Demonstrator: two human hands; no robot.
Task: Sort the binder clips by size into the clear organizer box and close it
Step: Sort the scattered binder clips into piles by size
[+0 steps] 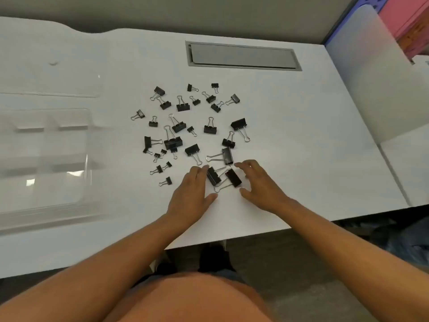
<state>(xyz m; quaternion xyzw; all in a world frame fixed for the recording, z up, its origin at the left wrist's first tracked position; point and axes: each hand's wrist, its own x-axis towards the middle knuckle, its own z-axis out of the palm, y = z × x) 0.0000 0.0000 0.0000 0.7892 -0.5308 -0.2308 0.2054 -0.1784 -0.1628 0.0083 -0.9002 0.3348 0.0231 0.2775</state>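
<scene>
**Binder clips still loose on desk, both hands closing on two large ones**

Binder clips (185,126) lie scattered mid-desk; none visible in the organizer yet.

Grip: left hand (189,194) and right hand (260,184) both spread, fingers relaxed and extended, holding nothing. They flank two large clips: left large clip (213,176) touching or just beside the left fingertips, right large clip (233,178) between right thumb and fingers. Their wire handles cross.

Step, as I read it: grab the large ones first. Suggest pinching the black bodies, not the wire loops, and separating the crossed handles before lifting so one doesn't drag the other. A third large clip (226,155) sits just beyond, easy to sweep in.

Room: clear organizer box (46,145) sits open at far left, lid laid back, dividers visible. Path from pile to box is bare white desk (301,135). Near desk edge is close behind the hands, so don't pull clips back. Grey cable hatch (241,55) far side, out of the way.
</scene>
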